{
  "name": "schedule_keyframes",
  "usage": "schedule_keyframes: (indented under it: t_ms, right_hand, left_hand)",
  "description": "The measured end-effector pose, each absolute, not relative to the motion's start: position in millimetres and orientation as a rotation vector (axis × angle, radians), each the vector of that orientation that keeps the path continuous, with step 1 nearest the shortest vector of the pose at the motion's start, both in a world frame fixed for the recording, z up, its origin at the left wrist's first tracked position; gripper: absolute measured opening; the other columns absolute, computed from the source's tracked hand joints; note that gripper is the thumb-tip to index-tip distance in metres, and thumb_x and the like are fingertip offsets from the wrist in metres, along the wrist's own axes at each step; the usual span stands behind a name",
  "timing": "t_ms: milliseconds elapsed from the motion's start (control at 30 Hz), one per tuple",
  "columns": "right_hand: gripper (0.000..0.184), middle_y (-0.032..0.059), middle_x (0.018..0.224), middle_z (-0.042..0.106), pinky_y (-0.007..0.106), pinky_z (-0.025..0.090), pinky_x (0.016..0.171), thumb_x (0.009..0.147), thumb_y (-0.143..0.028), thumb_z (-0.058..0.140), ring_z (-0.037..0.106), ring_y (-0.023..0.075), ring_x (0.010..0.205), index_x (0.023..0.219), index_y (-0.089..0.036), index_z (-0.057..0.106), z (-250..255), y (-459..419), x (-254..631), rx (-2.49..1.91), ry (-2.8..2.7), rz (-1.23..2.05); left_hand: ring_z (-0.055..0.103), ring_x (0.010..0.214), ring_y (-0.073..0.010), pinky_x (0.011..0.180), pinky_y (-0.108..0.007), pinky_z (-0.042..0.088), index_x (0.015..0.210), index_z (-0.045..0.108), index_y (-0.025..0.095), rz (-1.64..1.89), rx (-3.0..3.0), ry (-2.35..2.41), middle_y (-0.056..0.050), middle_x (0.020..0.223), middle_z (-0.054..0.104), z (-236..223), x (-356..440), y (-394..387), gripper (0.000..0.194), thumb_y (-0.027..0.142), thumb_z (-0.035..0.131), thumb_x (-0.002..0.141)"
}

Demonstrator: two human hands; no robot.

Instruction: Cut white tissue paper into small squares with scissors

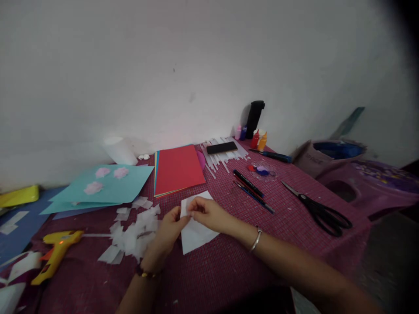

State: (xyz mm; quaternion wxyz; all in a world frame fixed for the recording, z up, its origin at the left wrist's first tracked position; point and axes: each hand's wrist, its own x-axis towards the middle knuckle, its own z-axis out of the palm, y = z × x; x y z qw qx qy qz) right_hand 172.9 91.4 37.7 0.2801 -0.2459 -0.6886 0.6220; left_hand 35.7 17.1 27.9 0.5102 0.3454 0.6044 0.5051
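Through the head camera I have the checked worktop (pixel 196 281), its near edge partly hidden by the forearms and lost in dark blur. A heap of pale paper pieces (pixel 134 233) sits on it, its right side covered by my left hand (pixel 168 230). The white sheet (pixel 196 239) lies right below my grip, its upper part screened by my right hand (pixel 209 216). Both hands are curled, fingertips drawn nearly together over the sheet's left side; the fingers block the pinch, so I cannot tell what, if anything, either holds.
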Motion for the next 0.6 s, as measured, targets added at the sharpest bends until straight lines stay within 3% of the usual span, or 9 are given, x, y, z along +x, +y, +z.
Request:
schedule_keyframes:
  t_ms: [167,333,467,600]
  right_hand:
    - [0.007,-0.0074,0.055,0.047,0.02,0.037,0.05,0.071,-0.014,0.054,0.044,0.0076,0.049,0.071,-0.018,0.048,16,92,164,-0.708,-1.622,1.911]
    - [0.023,-0.0057,0.062,0.052,0.023,0.044,0.055,0.073,-0.037,0.062,0.051,0.0079,0.052,0.075,-0.018,0.05,16,94,175,-0.683,-1.579,1.956]
    - [0.045,-0.0039,0.064,0.056,0.025,0.046,0.057,0.066,-0.055,0.07,0.055,0.0098,0.055,0.078,-0.017,0.049,17,94,178,-0.624,-1.604,2.04]
    - [0.047,-0.0059,0.059,0.055,0.023,0.044,0.054,0.061,-0.054,0.074,0.053,0.009,0.052,0.075,-0.018,0.047,19,92,177,-0.654,-1.615,2.041]
  left_hand:
    - [0.05,0.054,-0.0084,0.052,-0.021,0.04,0.082,0.056,0.016,1.184,0.914,1.379,0.005,0.065,0.056,30,42,16,0.023,0.028,0.07,0.067]
    - [0.036,0.04,-0.0054,0.037,-0.018,0.024,0.072,0.054,0.017,1.175,0.861,1.283,0.007,0.053,0.047,32,39,13,0.029,0.045,0.058,0.078]
    - [0.026,0.034,-0.0031,0.035,-0.018,0.017,0.064,0.049,0.018,1.155,0.867,1.366,0.01,0.044,0.04,33,39,15,0.03,0.043,0.065,0.072]
    - [0.025,0.034,-0.0032,0.036,-0.017,0.016,0.061,0.046,0.019,1.172,0.865,1.449,0.012,0.04,0.037,35,44,17,0.033,0.042,0.07,0.066]
